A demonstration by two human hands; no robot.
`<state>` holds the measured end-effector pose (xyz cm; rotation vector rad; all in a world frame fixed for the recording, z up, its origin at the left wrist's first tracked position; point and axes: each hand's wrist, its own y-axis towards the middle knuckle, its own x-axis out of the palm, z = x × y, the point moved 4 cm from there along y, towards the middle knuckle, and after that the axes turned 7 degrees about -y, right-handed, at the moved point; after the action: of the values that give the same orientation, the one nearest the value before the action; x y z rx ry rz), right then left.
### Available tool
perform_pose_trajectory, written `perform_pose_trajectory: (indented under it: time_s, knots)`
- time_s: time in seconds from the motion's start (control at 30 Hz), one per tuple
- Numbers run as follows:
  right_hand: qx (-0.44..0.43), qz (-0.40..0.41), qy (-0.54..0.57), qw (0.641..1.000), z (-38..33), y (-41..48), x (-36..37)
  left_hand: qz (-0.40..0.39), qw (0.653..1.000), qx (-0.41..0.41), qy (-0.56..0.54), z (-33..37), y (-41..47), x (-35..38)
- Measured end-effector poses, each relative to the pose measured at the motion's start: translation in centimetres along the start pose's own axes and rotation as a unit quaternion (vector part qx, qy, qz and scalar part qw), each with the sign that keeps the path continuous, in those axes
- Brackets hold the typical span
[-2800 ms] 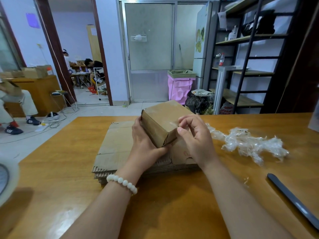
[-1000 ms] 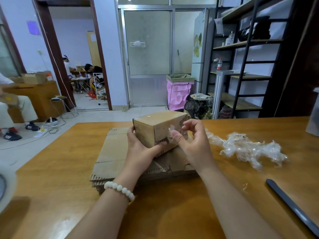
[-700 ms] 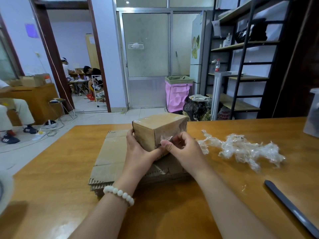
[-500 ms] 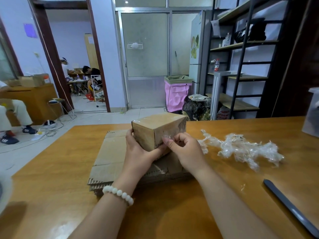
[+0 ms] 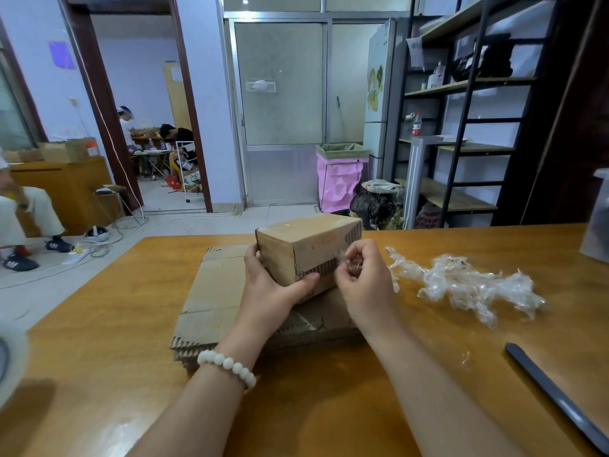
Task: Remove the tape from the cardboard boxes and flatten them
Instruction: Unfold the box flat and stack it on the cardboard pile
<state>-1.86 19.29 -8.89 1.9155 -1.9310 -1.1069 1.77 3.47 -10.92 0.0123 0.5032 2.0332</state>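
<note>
A small brown cardboard box (image 5: 306,240) stands on a stack of flattened cardboard (image 5: 214,291) in the middle of the wooden table (image 5: 99,324). My left hand (image 5: 273,285) grips the box's near left corner, thumb across its front face. My right hand (image 5: 365,285) is at the box's right front edge, its fingers pinching a strip of clear tape (image 5: 347,263) that comes off the box. A band of torn, ridged cardboard shows where tape has come away.
A crumpled heap of clear tape (image 5: 461,282) lies on the table to the right. A dark flat tool (image 5: 557,397) lies near the right front edge. A tape roll (image 5: 10,361) shows at the far left. A person sits beyond the table at left.
My right hand has pulled the tape strip a little to the right, off the box's front face. The box has turned slightly in my left hand since 2.8 s ago.
</note>
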Motion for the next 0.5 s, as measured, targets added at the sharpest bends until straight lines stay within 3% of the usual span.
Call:
perform_pose_trajectory:
  time_s: [0.1, 0.23, 0.4, 0.5]
  knots:
    - [-0.033, -0.021, -0.003, 0.999, -0.3, 0.0, 0.4, -0.002, 1.000, -0.002, 0.002, 0.2, -0.2, 0.0]
    - [-0.010, -0.069, 0.060, 0.996, -0.5, -0.1, 0.5, 0.022, 0.999, -0.018, -0.019, 0.2, 0.0, -0.4]
    - [0.139, -0.075, 0.235, 0.959, 0.5, 0.7, 0.0, 0.045, 0.998, -0.017, -0.029, -0.3, 0.3, -0.6]
    - [0.157, -0.107, 0.260, 0.947, 0.5, 0.9, -0.1, 0.047, 0.999, -0.012, -0.024, -0.3, 0.3, -0.6]
